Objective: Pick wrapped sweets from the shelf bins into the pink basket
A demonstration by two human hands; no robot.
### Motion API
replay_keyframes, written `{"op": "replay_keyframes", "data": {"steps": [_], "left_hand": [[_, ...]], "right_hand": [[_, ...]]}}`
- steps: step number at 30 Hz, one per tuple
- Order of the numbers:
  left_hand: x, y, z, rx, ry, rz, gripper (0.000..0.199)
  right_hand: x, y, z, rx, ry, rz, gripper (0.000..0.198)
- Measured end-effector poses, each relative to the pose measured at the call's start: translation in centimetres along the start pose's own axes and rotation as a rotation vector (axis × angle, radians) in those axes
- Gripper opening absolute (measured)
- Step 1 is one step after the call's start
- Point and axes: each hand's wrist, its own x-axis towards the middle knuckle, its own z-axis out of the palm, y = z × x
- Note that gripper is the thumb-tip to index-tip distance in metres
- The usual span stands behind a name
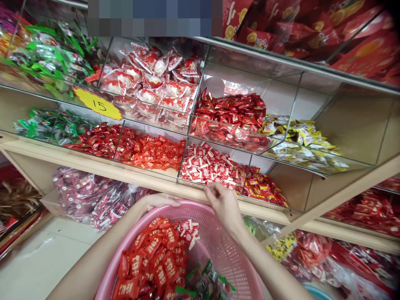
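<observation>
A pink plastic basket [215, 233] with a perforated wall is in front of me, below the shelf. Inside lie many orange-red wrapped candies [156, 258], a few red-and-white candies [189, 231] and some green-and-clear wrapped candies [208, 281]. My left hand [162, 201] is closed over the far rim of the basket. My right hand [223, 204] hovers at the rim's far right, by the shelf's wooden edge, with thumb and fingers pinched together. Whatever is between those fingertips, if anything, is hidden. Just beyond it, red-and-white candies [209, 166] fill a shelf compartment.
Glass-divided compartments hold orange-red candies [159, 152], red foil candies [231, 112], yellow-and-white candies [306, 133] and green-wrapped candies [56, 54]. A yellow price tag [97, 103] reads 15. Below the wooden ledge [93, 164] sit bagged candies [90, 191]. Glass panels edge the shelves.
</observation>
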Motion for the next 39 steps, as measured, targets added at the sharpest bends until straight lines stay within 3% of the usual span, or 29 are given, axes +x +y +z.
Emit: {"op": "replay_keyframes", "data": {"steps": [3, 9, 17, 26, 32, 36, 39], "left_hand": [[-0.2, 0.1, 0.0, -0.003, -0.003, 0.006, 0.049], [-0.3, 0.3, 0.3, -0.019, -0.004, 0.0, 0.049], [-0.2, 0.2, 0.1, 0.0, 0.049, -0.028, 0.047], [-0.3, 0.2, 0.2, -0.002, 0.012, 0.005, 0.045], [-0.1, 0.1, -0.1, 0.01, 0.018, -0.025, 0.043], [0.0, 0.1, -0.1, 0.02, 0.026, -0.026, 0.043], [0.1, 0.2, 0.1, 0.027, 0.033, -0.017, 0.043]], "right_hand": [[2.2, 0.8, -1.3, -0.19, 0.016, 0.058, 0.02], [4.3, 2.1, -1.9, -0.469, -0.11, 0.137, 0.019], [5.2, 2.2, -1.6, -0.518, -0.178, 0.112, 0.017], [4.4, 1.9, -1.4, -0.599, -0.111, 0.011, 0.022], [4.2, 1.5, -1.8, -0.556, -0.028, -0.099, 0.026], [2.8, 0.7, -2.9, -0.369, 0.104, -0.182, 0.027], [0.8, -0.2, -3.4, -0.211, 0.094, -0.218, 0.028]]}}
